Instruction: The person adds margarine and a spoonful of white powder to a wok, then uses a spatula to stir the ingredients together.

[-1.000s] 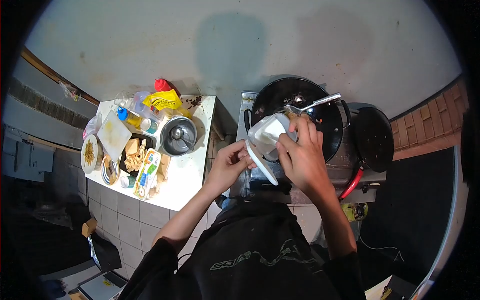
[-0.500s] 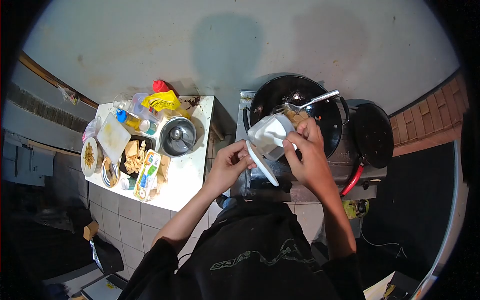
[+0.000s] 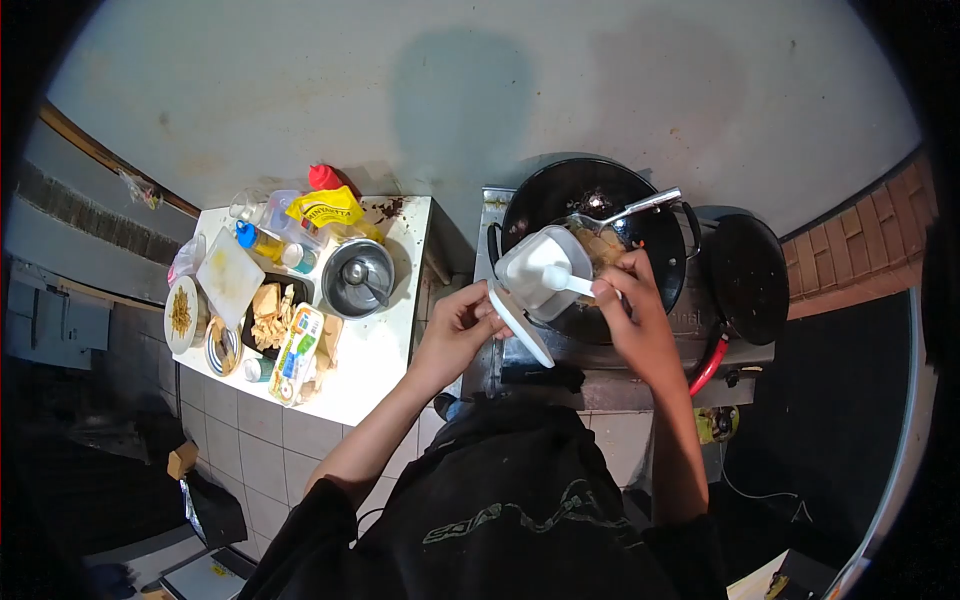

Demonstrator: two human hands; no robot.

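Observation:
My left hand (image 3: 455, 335) is closed around the near side of a white plastic container (image 3: 522, 262), whose white lid (image 3: 522, 325) hangs down by my fingers. White contents show inside the tilted container. A small white spoon (image 3: 572, 282) is pinched in my right hand (image 3: 637, 325), its bowl over the container's mouth. Both hands are above the near side of a black wok (image 3: 530, 190) on the stove. In the wok, a metal spatula (image 3: 640, 205) leans on the right rim, its head by pieces of light brown food (image 3: 603, 246).
A black pan (image 3: 748, 275) with a red handle sits right of the wok. On the white table (image 3: 365, 360) at left are a steel bowl (image 3: 352, 298) with a ladle, a yellow packet (image 3: 325, 207), a cutting board (image 3: 231, 275), an oil bottle (image 3: 262, 243) and plates of food.
The small spoon has turned level and its bowl now shows over the container. My right hand has lowered slightly and moved right; my left hand has barely moved.

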